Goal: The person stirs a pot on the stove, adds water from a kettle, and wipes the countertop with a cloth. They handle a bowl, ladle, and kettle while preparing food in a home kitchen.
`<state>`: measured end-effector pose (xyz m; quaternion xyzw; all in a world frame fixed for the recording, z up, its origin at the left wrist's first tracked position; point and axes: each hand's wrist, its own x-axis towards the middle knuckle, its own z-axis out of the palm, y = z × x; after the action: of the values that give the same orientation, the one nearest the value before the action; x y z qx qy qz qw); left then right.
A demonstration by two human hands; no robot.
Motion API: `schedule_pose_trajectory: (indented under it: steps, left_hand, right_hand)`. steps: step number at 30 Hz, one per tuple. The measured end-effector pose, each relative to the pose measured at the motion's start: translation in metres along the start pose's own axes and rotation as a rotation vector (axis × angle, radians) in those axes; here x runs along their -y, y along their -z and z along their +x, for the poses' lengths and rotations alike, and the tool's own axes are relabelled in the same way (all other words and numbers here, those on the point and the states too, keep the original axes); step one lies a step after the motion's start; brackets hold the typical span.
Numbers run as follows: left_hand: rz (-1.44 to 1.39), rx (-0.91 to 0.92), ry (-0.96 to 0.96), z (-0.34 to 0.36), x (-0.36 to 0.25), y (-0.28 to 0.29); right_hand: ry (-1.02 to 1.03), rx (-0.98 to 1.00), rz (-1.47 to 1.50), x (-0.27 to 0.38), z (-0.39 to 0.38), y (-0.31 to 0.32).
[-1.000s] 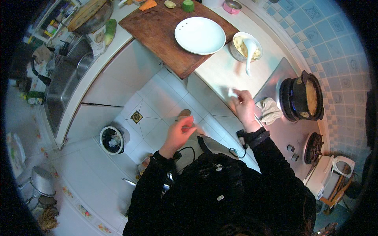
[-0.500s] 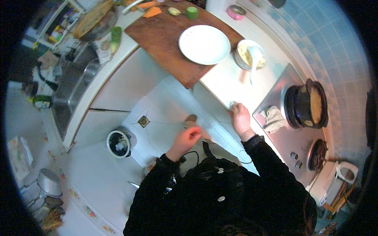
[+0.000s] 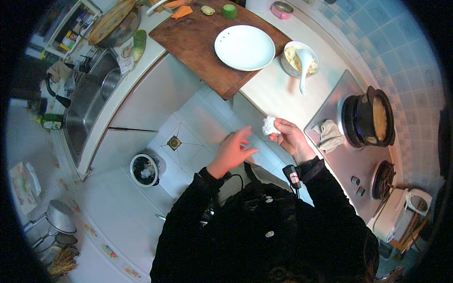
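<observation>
A crumpled white paper wad (image 3: pixel 269 125) sits pinched in the right hand (image 3: pixel 292 139), its grip closed on it, just off the worktop (image 3: pixel 278 94) edge. The left hand (image 3: pixel 232 152) hovers at nine o'clock of the wad, its grip open and empty. A firm pinch, kept over the worktop, should stop bits dropping to the floor. At ten o'clock, far off, colourful boxy packages (image 3: pixel 66 37) crowd a shelf; a green bottle (image 3: pixel 51 121) stands by the sink (image 3: pixel 89 106).
</observation>
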<state>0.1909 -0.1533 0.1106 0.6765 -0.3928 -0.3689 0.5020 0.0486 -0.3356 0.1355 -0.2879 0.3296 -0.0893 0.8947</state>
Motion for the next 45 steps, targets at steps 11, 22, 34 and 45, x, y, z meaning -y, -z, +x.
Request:
schedule_pose_trajectory:
  steps: [11, 22, 34, 45]
  left_hand:
    - [-0.037, 0.125, 0.036, -0.009, -0.019, -0.002]
    - [0.04, -0.072, -0.06, 0.0, -0.002, -0.036]
    - [0.393, -0.167, -0.344, 0.092, 0.03, -0.104]
    - [-0.25, -0.18, 0.582, 0.114, 0.028, -0.126]
  right_hand:
    - [-0.223, -0.13, -0.233, -0.05, -0.025, -0.028]
    - [0.152, -0.199, -0.741, -0.052, -0.04, 0.003]
    - [0.15, -0.513, -0.5, -0.05, -0.126, 0.077]
    - [0.229, -0.509, -0.402, -0.067, -0.138, 0.097]
